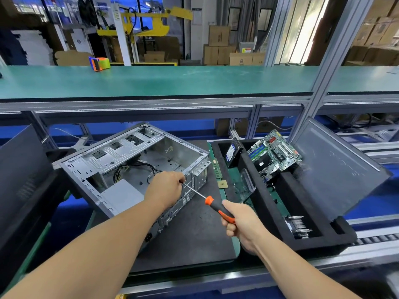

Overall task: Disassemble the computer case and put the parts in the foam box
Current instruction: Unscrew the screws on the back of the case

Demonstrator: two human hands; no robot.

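- On the black mat (190,238) at the bench's near edge: case (133,169), side panel off, lying open-side up, its rear panel turned toward the person.
- Left hand (167,186): clenched at the case's rear edge, fingers closed about the tip end of the screwdriver (212,205) shaft; whether it pinched a screw could not be told.
- Right hand (239,221): grasping the screwdriver's orange-and-black handle, just right of the case, shaft slanting up-left to the rear panel.
- Step in hand, as judged: undoing a rear-panel screw, likely one holding the power supply (121,195), which sat inside at the case's near-left corner with cables (149,167) attached.
- Next move, as judged: tip seated square in the screw head, steadied by the left hand while the right turned; screw caught before it dropped.
- Foam box (269,203): right of the mat, touching its edge, lid (336,165) open; it held the motherboard (274,152) at the far end, a drive (232,151) beside it and a heatsink (299,226) at the near end.
- Loose on the bench between case and box: RAM stick (217,169), CPU (222,184).
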